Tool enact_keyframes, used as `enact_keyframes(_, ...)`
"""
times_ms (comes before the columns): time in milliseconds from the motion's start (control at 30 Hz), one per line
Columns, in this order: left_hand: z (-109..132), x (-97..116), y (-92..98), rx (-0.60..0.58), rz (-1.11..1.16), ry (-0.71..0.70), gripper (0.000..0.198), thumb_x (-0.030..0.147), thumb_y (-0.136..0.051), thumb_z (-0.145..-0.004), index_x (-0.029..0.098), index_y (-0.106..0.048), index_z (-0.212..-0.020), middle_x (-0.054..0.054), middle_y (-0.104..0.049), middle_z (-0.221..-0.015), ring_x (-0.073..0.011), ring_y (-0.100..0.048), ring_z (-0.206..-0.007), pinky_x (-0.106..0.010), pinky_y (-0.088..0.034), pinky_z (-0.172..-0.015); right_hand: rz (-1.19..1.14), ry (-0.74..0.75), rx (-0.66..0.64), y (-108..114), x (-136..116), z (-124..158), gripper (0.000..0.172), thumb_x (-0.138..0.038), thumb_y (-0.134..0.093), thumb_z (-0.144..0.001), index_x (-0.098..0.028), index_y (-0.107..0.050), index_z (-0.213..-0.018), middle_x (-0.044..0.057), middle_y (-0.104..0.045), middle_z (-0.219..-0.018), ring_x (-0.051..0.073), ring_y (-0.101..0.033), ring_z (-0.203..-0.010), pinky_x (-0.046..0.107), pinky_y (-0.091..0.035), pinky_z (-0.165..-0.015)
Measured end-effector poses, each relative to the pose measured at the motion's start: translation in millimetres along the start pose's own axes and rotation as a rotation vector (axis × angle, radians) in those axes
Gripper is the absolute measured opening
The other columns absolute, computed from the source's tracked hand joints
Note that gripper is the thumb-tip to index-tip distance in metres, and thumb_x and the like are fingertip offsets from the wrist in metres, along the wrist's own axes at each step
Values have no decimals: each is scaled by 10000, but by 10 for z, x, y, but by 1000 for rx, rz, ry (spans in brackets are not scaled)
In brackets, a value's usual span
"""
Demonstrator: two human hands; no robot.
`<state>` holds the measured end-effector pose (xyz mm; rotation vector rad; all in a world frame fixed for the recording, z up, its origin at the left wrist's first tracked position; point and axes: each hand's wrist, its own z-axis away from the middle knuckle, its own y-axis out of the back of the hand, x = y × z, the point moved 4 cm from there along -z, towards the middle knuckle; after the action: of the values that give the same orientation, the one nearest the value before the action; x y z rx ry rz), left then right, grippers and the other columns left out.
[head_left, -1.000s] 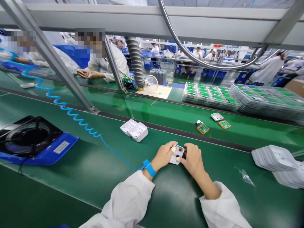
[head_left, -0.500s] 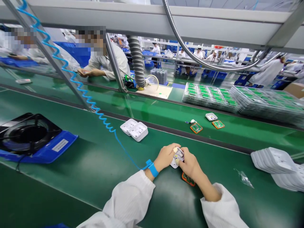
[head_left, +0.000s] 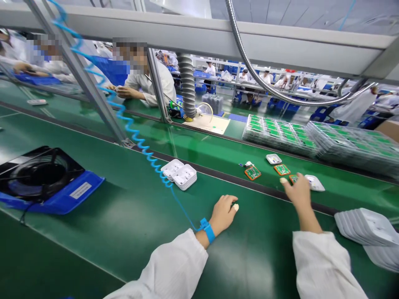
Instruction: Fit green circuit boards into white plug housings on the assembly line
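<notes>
My left hand [head_left: 223, 212] is over the green work surface [head_left: 249, 249], holding nothing, its fingers loosely bent and apart. A blue wrist strap [head_left: 208, 231] with a coiled cord is on that wrist. My right hand [head_left: 299, 192] reaches over the far green belt, thumb and fingers spread. Close to its fingertips lies an orange-edged circuit board [head_left: 293, 178], partly hidden by the hand. A white plastic housing [head_left: 315, 183] lies just right of the fingers. Left of the hand are another orange-edged board [head_left: 282, 169], a white housing [head_left: 273, 158] and a third board [head_left: 252, 172] with a small wired part.
White housings [head_left: 184, 176] are stacked left of centre, more [head_left: 368, 226] at the right edge. A black fan [head_left: 43, 172] on a blue base stands left. Clear trays [head_left: 277, 131] of green boards sit beyond the belt. A metal post [head_left: 81, 79] rises at left; co-workers sit opposite.
My hands have parted. The white housing they held and the board beneath them are gone from the near surface; a housing and a board now lie at my right hand on the belt.
</notes>
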<state>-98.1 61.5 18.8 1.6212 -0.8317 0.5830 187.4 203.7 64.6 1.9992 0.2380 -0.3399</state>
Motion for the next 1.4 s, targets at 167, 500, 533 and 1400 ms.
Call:
enact_keyframes(167, -5, -8, -10, -4, -8, -14, 237, 180, -443, -825, 173, -569, -1025, -55, -605, -1003, -192, -512, -943, -339, -422, -853, -66, 76, -297, -627, -874, 82, 656, -413, -563, -776, -33, -359, -1270, 257, -454, -1260, 331, -439, -1173, 422, -369, -917)
enact_keyframes(500, -57, -30, -16, -27, 15, -22, 228, 235, -406, -865, 184, -559, -1025, -69, -606, -1011, -214, -531, -951, -367, -429, -845, -145, -92, -447, -1006, -1385, -269, 568, -473, -682, -662, -71, -506, -1023, 221, -615, -984, 304, -593, -909, 363, -440, -732)
enact_keyframes(533, -58, -32, -12, -24, 29, -18, 228, 244, -405, -868, 183, -556, -1027, -71, -606, -1007, -213, -534, -947, -366, -431, -844, -174, -94, -472, -978, -1397, -264, 546, -494, -664, -672, -86, -517, -1003, 195, -629, -961, 284, -604, -879, 342, -443, -711)
enact_keyframes(1400, 37, 199, -40, -46, -522, 73, 166, 331, -504, -823, 169, -503, -786, -75, -531, -853, -238, -485, -867, -359, -364, -755, -274, 307, -308, 26, -802, 1570, 122, -145, -355, -839, -198, -462, -863, 31, -531, -781, 171, -511, -707, 302, -413, -672)
